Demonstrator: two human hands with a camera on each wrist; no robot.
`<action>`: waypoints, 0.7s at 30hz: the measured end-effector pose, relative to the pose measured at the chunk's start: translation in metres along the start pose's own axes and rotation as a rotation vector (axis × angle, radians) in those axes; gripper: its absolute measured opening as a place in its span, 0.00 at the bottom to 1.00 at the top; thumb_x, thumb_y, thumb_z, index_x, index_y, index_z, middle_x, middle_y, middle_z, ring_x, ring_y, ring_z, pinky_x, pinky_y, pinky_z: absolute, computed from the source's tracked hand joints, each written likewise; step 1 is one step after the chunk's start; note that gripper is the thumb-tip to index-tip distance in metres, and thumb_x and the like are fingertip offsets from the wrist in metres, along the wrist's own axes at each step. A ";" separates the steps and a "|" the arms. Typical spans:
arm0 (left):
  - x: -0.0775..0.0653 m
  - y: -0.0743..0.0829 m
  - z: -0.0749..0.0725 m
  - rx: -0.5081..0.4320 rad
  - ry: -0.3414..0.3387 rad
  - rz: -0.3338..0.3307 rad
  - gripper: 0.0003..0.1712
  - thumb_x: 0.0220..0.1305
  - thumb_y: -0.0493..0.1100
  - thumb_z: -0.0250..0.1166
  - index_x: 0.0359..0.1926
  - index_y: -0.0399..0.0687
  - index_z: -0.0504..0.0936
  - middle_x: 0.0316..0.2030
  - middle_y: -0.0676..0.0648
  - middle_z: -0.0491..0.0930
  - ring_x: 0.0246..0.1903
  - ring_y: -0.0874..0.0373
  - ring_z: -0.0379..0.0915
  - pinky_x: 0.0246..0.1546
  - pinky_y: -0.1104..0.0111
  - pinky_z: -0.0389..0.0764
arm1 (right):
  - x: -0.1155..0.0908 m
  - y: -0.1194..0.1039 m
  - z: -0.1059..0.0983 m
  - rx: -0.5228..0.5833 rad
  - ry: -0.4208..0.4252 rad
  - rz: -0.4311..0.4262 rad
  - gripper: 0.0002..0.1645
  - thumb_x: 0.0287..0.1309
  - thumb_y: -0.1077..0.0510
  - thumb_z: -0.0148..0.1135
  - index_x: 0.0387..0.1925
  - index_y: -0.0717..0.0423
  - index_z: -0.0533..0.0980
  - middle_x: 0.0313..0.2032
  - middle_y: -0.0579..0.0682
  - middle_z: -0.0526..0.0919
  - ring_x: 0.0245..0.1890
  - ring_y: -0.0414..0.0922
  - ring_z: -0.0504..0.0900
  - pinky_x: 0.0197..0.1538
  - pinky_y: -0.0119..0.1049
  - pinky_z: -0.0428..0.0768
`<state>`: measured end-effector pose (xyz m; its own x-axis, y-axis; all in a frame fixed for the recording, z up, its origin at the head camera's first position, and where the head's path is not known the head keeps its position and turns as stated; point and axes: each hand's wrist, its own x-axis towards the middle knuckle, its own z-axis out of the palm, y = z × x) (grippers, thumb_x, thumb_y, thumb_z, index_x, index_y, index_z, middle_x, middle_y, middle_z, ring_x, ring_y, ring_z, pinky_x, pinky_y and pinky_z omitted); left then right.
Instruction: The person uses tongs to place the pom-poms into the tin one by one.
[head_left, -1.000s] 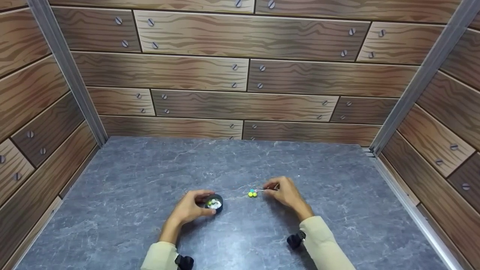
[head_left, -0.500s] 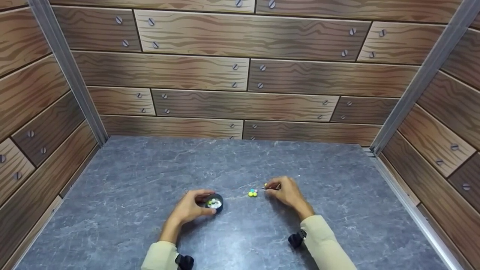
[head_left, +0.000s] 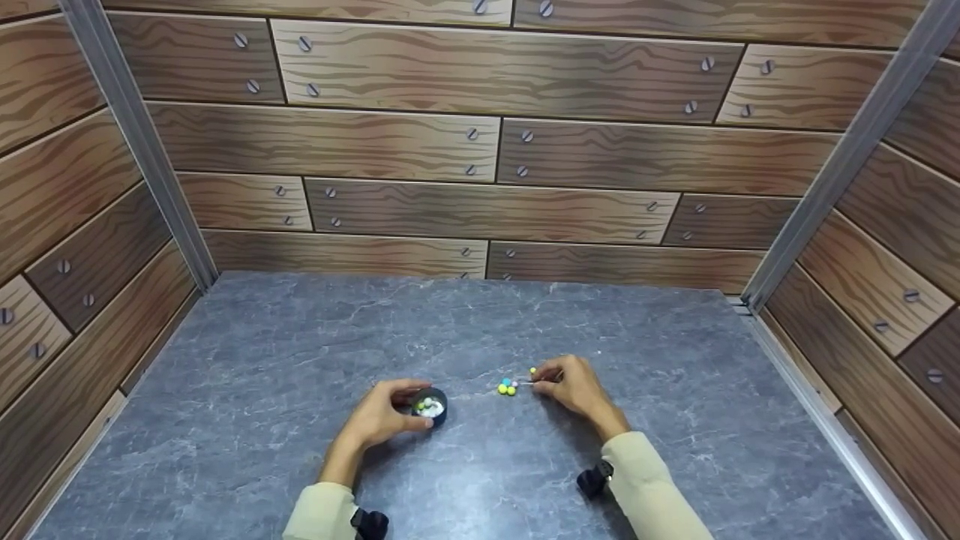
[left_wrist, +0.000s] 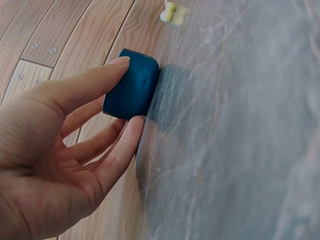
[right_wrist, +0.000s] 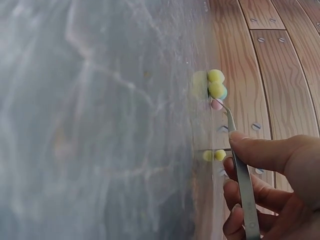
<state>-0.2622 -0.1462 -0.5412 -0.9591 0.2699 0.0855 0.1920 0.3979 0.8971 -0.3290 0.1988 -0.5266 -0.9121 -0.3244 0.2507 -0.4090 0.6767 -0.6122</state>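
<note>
My left hand (head_left: 379, 416) grips a small dark round cup (left_wrist: 132, 85) between thumb and fingers as it stands on the table. White and green little balls (head_left: 427, 407) lie inside it. In my right hand (head_left: 576, 386) is a pair of bent-tip tweezers (right_wrist: 244, 195), pinched by thumb and fingers. The tip is at a small pink ball (right_wrist: 216, 104); whether it grips the ball I cannot tell. Two yellow balls (right_wrist: 217, 90) and a teal ball (head_left: 506, 382) sit together beside the pink one. Close to my right fingertips is another, smaller yellow ball (right_wrist: 220, 155).
The grey marbled table (head_left: 360, 322) reflects light near its front. Wood-patterned walls (head_left: 480, 150) enclose it at the back and both sides, with metal corner posts (head_left: 832, 165). A tiny white speck (head_left: 598, 352) lies beyond my right hand.
The tweezers' tip has drawn back slightly to the right and lower, near the pink ball. The small yellow ball by my right fingers has come into sight. My left hand and the cup stay put.
</note>
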 end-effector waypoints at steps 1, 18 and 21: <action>0.000 0.000 0.000 0.001 0.000 0.001 0.34 0.52 0.37 0.81 0.61 0.38 0.82 0.56 0.35 0.85 0.56 0.40 0.82 0.60 0.47 0.80 | 0.000 0.000 -0.001 0.000 0.000 0.001 0.05 0.51 0.64 0.77 0.32 0.59 0.89 0.31 0.54 0.92 0.29 0.40 0.81 0.34 0.29 0.76; 0.000 0.000 -0.001 -0.003 -0.003 0.008 0.34 0.52 0.36 0.81 0.61 0.38 0.82 0.56 0.35 0.85 0.55 0.40 0.82 0.60 0.46 0.79 | 0.001 -0.018 -0.007 -0.011 0.018 -0.030 0.02 0.54 0.64 0.76 0.32 0.56 0.89 0.28 0.52 0.90 0.26 0.38 0.78 0.32 0.27 0.73; -0.001 0.000 -0.001 -0.003 -0.002 0.007 0.33 0.52 0.36 0.81 0.61 0.38 0.82 0.56 0.36 0.85 0.55 0.40 0.82 0.60 0.45 0.79 | 0.002 -0.024 -0.005 0.005 0.013 -0.057 0.02 0.54 0.64 0.75 0.32 0.56 0.89 0.28 0.53 0.90 0.26 0.37 0.77 0.32 0.27 0.73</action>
<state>-0.2616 -0.1471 -0.5407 -0.9572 0.2747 0.0909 0.1981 0.3934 0.8978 -0.3210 0.1853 -0.5076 -0.8876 -0.3539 0.2948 -0.4602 0.6542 -0.6002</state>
